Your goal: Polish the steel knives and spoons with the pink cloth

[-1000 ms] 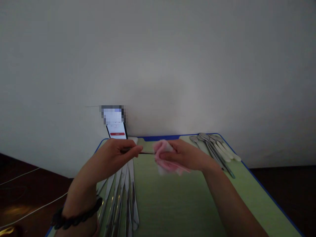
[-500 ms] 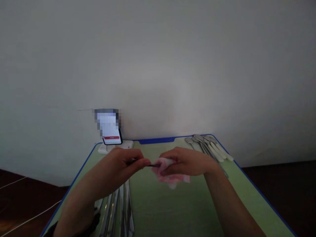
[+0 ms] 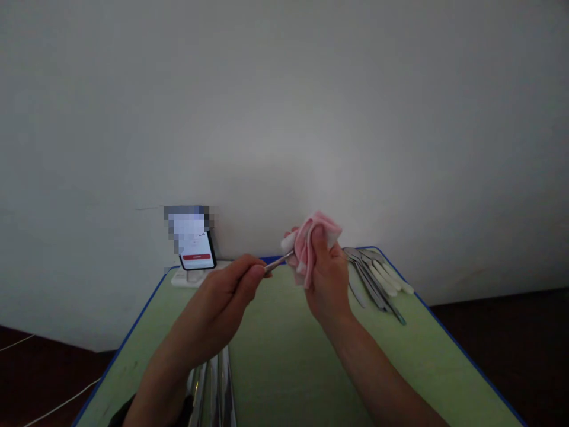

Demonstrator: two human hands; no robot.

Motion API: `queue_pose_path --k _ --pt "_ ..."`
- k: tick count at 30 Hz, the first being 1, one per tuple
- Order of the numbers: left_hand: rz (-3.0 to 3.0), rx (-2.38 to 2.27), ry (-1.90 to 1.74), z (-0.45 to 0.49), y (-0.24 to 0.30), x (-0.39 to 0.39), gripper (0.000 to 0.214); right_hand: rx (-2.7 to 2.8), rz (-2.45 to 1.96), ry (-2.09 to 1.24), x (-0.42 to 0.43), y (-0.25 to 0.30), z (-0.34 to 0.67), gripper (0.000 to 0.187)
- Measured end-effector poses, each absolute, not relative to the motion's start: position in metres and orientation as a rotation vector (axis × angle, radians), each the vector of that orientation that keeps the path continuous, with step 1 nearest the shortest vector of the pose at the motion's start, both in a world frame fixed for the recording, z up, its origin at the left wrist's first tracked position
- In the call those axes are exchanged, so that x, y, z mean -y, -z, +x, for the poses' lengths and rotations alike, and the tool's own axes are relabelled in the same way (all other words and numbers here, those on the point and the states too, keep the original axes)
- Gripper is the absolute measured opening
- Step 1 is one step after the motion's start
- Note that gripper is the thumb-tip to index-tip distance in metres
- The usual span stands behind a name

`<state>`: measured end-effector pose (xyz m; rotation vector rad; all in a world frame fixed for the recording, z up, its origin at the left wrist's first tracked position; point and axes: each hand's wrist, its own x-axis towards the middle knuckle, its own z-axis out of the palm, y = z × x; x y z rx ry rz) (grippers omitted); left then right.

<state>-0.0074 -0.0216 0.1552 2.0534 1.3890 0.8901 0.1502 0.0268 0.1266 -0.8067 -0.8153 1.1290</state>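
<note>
The green tabletop (image 3: 284, 362) carries a cutlery pile (image 3: 372, 283) at its far right corner. Near the far edge hover the right hand (image 3: 331, 284) and left hand (image 3: 231, 290) — the right's grip clenched on a pink cloth (image 3: 304, 252), the left's pinching a metal utensil (image 3: 279, 261) that runs into the cloth.

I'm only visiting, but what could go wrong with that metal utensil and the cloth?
The thin metal utensil might slip or twist in the left hand. Its far end is hidden in the pink-and-white cloth; if sharp, it could poke the right hand. The smartphone, propped up beyond the left hand, might topple if bumped.
</note>
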Motion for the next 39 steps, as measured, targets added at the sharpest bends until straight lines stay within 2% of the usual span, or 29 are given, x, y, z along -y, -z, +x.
queue_pose_path --k 3,8,11,15,23,27,33,39 --pt "2.057 -1.241 -0.604 -0.005 -0.158 0.027 0.032 0.621 -0.717 -1.283 -0.027 -0.119 0.137 0.040" --pt "2.092 -1.073 -0.312 -0.017 -0.163 0.034 0.029 0.668 -0.742 -1.289 -0.028 -0.120 0.140 0.041" --pt "2.060 -1.073 -0.324 -0.023 -0.163 0.031 0.031 0.737 -0.783 -1.274 -0.028 -0.122 0.141 0.041" --pt "2.018 -1.081 -0.339 -0.023 -0.161 0.022 0.019 0.783 -0.806 -1.285 -0.030 -0.119 0.141 0.045" --pt "2.071 -1.143 -0.322 -0.017 -0.147 0.006 0.030 0.757 -0.801 -1.429 -0.027 -0.115 0.135 0.042" --pt "2.102 -1.251 -0.256 -0.021 -0.140 0.001 0.030 0.883 -0.789 -1.436 -0.028 -0.112 0.136 0.048" --pt "2.150 -1.360 -0.322 -0.023 -0.143 0.001 0.030 1.308 -0.995 -1.154 -0.031 -0.117 0.160 0.046" --pt "2.220 -1.527 -0.616 -0.024 -0.150 0.008 0.038 1.916 -1.048 -1.069 -0.022 -0.137 0.183 0.035"
